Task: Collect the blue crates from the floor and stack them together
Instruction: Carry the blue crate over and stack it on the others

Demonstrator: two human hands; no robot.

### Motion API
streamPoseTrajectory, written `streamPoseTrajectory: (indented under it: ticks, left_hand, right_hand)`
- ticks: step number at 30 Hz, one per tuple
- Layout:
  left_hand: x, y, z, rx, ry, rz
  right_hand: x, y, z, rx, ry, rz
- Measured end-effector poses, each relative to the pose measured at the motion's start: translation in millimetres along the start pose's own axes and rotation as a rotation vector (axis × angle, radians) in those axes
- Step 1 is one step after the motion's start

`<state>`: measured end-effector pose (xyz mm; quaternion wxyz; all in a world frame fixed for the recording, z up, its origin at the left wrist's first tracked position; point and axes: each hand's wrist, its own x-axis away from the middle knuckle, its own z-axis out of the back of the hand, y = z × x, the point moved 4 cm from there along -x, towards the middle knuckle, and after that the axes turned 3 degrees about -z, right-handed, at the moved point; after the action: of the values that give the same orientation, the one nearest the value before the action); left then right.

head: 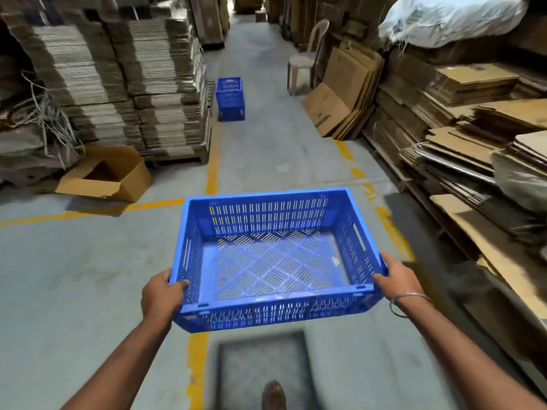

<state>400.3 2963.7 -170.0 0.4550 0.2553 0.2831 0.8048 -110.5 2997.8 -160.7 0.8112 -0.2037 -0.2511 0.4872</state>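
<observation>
Between the two hands, above the floor point(74, 276), hangs one blue crate point(275, 258): left hand point(161, 294) grips its left rim, right hand point(395, 279) its right rim. Farther down the aisle stands a stack point(230, 99) of two crates.

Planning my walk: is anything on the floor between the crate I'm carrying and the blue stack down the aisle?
Nothing visible: bare grey concrete floor runs from the held blue slotted plastic crate to the blue crate stack.
</observation>
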Motion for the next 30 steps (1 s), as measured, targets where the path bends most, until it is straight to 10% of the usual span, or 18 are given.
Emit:
streamPoseTrajectory:
  ticks: [30]
  left_hand:
    - [-567, 436, -301, 0.082, 0.078, 0.054]
  right_hand:
    - [-794, -198, 51, -0.027, -0.038, 0.075]
